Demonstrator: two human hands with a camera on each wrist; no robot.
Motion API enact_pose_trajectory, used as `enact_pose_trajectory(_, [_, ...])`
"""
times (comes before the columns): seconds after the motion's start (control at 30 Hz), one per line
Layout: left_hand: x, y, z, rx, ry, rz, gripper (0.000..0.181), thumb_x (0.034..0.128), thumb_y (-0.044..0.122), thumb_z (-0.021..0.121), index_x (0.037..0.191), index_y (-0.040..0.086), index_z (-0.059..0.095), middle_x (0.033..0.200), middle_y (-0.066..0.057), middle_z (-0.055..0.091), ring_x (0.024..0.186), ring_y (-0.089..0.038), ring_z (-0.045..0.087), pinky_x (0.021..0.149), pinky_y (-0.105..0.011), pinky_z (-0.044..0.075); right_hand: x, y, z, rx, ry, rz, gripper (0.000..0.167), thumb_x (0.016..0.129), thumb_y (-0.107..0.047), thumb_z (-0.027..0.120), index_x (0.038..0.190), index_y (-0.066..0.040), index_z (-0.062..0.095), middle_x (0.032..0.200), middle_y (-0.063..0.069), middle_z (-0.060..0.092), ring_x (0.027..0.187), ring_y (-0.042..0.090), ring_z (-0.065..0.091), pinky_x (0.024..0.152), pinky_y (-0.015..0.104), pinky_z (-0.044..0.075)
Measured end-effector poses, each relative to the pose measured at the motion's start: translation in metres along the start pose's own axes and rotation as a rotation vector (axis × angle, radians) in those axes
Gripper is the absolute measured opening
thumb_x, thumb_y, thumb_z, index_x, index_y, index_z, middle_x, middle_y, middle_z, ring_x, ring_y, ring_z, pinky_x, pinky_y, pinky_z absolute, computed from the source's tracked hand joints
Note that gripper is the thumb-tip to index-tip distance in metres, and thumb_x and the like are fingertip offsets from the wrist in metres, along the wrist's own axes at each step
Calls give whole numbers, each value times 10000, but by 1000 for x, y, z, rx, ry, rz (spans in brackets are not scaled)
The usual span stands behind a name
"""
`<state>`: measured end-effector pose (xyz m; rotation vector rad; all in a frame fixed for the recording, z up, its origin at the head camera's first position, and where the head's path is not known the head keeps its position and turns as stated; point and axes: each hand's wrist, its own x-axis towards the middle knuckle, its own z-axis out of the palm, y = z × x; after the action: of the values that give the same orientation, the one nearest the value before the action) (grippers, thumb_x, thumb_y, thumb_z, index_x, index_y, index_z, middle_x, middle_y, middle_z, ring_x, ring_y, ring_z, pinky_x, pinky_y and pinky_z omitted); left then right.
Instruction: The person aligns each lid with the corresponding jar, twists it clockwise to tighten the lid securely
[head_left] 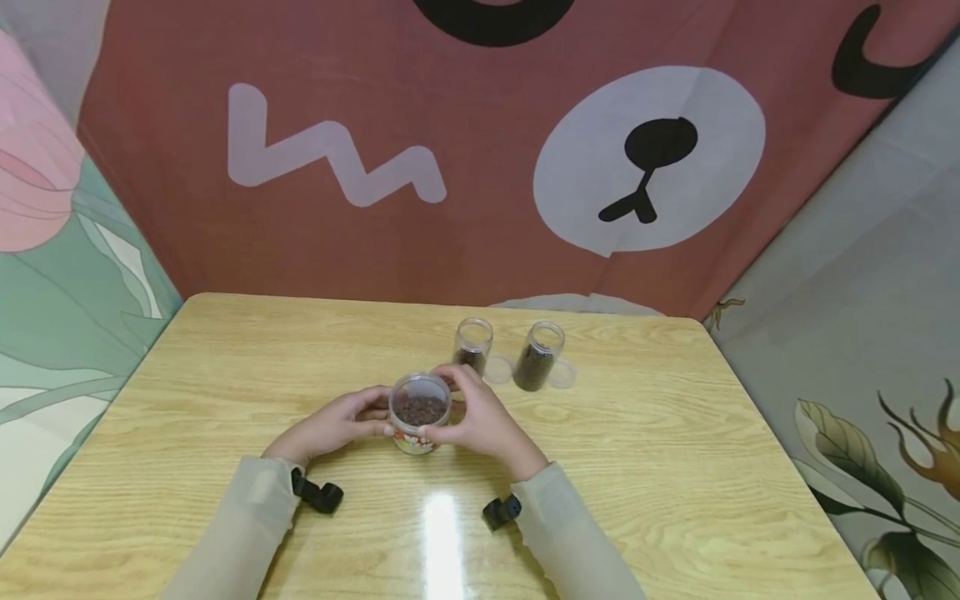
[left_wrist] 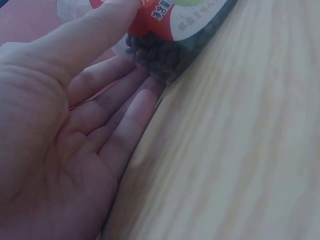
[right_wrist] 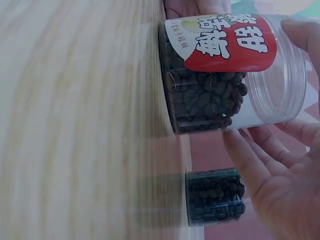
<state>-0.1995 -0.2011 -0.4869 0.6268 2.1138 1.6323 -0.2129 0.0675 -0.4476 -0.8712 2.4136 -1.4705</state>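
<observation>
A clear plastic jar [head_left: 414, 443] with a red and white label stands upright and lidless at the middle of the table, partly filled with dark brown beans [right_wrist: 205, 100]. From its left side my left hand [head_left: 341, 425] holds it, thumb on the label and fingers behind. My right hand [head_left: 486, 417] grips the upper part from the right, its thumb in front near the rim. In the right wrist view the jar's base appears to rest on the tabletop.
Behind, two slimmer clear jars, a left one [head_left: 475, 335] and a right one [head_left: 534, 367], stand uncovered with dark contents. Flat clear lids [head_left: 498, 369] [head_left: 562, 374] lie beside them. The wooden table [head_left: 660, 467] meets a printed cloth [head_left: 480, 250] at its far edge.
</observation>
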Motion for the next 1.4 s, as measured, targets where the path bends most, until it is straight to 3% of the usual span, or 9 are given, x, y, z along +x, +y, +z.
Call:
enact_pose_trajectory(0.3, [-2, 0, -2, -8, -5, 16, 600, 993, 222, 679, 1490, -13, 441, 1484, -237, 478, 1333, -400, 513, 1043, -285, 496, 2, -1, 0, -10, -21, -6, 739, 800, -186, 885, 1423, -128, 490, 1315, 32, 492, 1223, 196, 543, 1024, 285, 511])
enact_pose_trajectory(0.57, [-3, 4, -6, 23, 6, 10, 604, 978, 221, 701, 1487, 8, 455, 1490, -221, 479, 1338, -398, 509, 1065, -342, 490, 2, -9, -8, -46, -79, 63, 826, 820, -285, 876, 1510, -151, 442, 1405, 33, 478, 1267, 223, 513, 987, 346, 532])
enact_pose_trajectory(0.77, [-2, 6, -5, 18, 9, 2, 609, 961, 236, 723, 1479, 32, 474, 1483, -192, 496, 1337, -369, 517, 1068, -335, 486, 2, -10, -17, 16, -119, 58, 867, 799, -143, 893, 1514, -52, 412, 1391, 112, 496, 1233, 284, 534, 947, 365, 574])
enact_pose_trajectory(1.13, [-4, 4, -4, 36, 24, 16, 608, 964, 217, 724, 1466, -16, 474, 1457, -236, 509, 1314, -401, 530, 1051, -331, 501, 0, -10, -12, 63, -82, 117, 712, 780, -98, 900, 1362, -38, 493, 1277, 100, 571, 1173, 284, 580, 921, 297, 578])
enact_pose_trajectory(1.4, [-7, 9, -8, 135, 61, 15, 566, 955, 235, 737, 1422, -8, 528, 1393, -210, 576, 1255, -373, 585, 1044, -431, 509, 0, -8, -4, 81, -26, 135, 637, 790, -129, 897, 1301, -53, 524, 1265, 102, 588, 1195, 286, 578, 933, 301, 574])
